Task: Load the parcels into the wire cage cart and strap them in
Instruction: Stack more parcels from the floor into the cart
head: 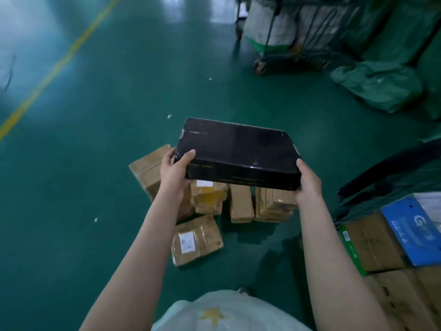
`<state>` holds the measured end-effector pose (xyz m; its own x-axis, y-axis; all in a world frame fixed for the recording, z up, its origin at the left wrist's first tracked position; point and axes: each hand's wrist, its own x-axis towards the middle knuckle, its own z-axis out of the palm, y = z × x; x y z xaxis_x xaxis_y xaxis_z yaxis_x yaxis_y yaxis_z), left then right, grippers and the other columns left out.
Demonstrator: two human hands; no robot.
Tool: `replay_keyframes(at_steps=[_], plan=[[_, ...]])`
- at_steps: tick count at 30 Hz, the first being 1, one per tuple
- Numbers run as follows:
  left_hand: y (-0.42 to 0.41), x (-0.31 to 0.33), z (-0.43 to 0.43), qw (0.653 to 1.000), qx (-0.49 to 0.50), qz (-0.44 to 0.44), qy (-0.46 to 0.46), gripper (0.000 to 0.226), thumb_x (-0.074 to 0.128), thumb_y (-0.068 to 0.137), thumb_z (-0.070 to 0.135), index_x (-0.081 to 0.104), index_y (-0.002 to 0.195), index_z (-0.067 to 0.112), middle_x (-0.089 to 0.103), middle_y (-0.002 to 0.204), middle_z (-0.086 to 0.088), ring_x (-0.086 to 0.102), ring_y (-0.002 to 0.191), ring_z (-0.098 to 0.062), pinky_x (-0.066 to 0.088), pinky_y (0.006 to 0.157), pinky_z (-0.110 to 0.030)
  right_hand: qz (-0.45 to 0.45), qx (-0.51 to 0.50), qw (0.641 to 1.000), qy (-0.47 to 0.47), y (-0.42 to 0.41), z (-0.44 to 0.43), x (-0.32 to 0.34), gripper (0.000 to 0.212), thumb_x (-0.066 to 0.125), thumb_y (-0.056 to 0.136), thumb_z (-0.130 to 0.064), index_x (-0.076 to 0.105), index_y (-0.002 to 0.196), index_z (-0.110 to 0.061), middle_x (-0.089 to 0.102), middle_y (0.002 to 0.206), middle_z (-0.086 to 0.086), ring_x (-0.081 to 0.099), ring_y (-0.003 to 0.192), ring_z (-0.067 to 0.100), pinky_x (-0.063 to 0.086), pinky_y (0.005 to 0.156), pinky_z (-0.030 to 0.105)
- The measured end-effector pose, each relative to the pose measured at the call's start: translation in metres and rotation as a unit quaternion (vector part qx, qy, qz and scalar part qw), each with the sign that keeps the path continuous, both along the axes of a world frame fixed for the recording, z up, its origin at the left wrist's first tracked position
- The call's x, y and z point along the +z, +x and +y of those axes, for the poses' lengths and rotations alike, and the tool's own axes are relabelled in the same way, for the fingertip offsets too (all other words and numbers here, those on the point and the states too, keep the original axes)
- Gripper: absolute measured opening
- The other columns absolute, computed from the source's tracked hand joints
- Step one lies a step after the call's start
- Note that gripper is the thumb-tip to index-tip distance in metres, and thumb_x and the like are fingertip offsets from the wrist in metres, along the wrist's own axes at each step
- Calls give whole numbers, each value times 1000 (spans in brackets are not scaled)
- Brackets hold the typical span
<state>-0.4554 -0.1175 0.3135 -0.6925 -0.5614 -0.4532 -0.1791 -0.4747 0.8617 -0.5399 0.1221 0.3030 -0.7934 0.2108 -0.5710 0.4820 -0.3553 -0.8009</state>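
Black carton (pixel 236 149): flat, gold print on its near side, held level in the air above the parcels on the floor.
Left hand (pixel 173 173): grips the carton's near left corner, thumb on top.
Right hand (pixel 307 185): grips the near right corner, fingers underneath.
Taped brown parcels (pixel 196 240): clustered on the green floor (pixel 95 139) directly below the carton.
Blue box (pixel 415 230): lies on stacked cardboard cartons at the right.
Wheeled cage cart (pixel 269 37): well apart, far back, holding white sacks.
Green sacks (pixel 377 87): heaped beside that cart.
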Motion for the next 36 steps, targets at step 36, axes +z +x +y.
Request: replay_keyframes(at_steps=[36], plan=[[86,47,428,890,-449,-19,79,29,67,84,27,52,104,12,56,90,-4,57,70,-20,55,55,-35,115,-529,840,33,350,386,57,18,70,83,-23,66,98,-13,67,112,4,64,93,20,52,75,31]])
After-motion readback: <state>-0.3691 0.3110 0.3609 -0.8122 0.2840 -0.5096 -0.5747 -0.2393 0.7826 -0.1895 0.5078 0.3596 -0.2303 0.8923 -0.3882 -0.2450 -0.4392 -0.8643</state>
